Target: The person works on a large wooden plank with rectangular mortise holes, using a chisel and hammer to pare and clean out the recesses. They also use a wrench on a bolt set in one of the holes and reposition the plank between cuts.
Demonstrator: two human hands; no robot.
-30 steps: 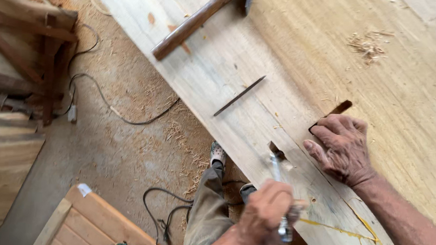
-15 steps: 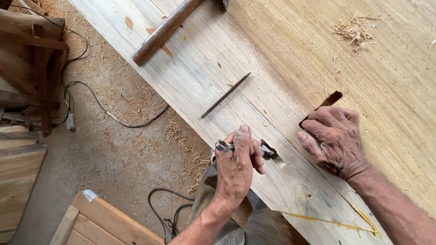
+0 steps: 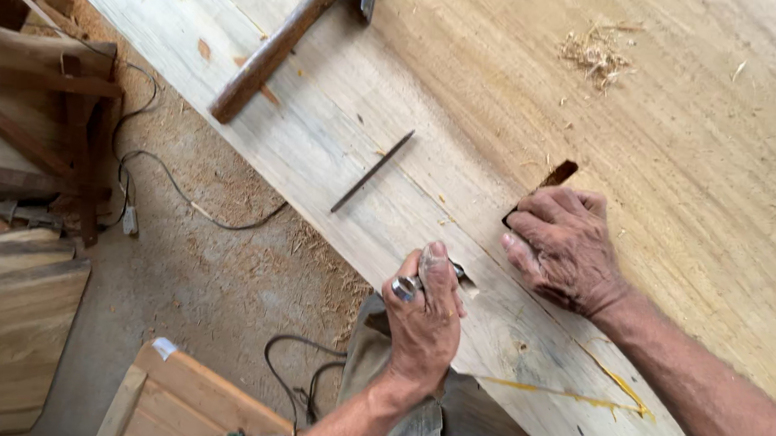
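Observation:
A wide pale wooden plank [image 3: 687, 170] runs diagonally across the view. My left hand [image 3: 423, 320] is shut on a metal chisel [image 3: 405, 288] at the plank's near edge, its tip at a small notch [image 3: 468, 287] in the wood. My right hand [image 3: 565, 248] lies flat on the plank, fingers spread, covering one end of a dark slot [image 3: 557, 174] cut into the board. A thin dark rod [image 3: 373, 171] lies loose on the plank to the upper left of my hands.
A hammer with a wooden handle [image 3: 273, 52] lies on the plank at the top. Wood shavings [image 3: 596, 53] sit at the upper right. A black cable [image 3: 188, 201] trails over the sawdust floor. Timber pieces [image 3: 34, 124] stand left, a wooden frame [image 3: 188, 397] below.
My left hand has brought the chisel up from below the plank's edge and turned it, so that its tip now sits at the notch. My right hand has stayed on the slot.

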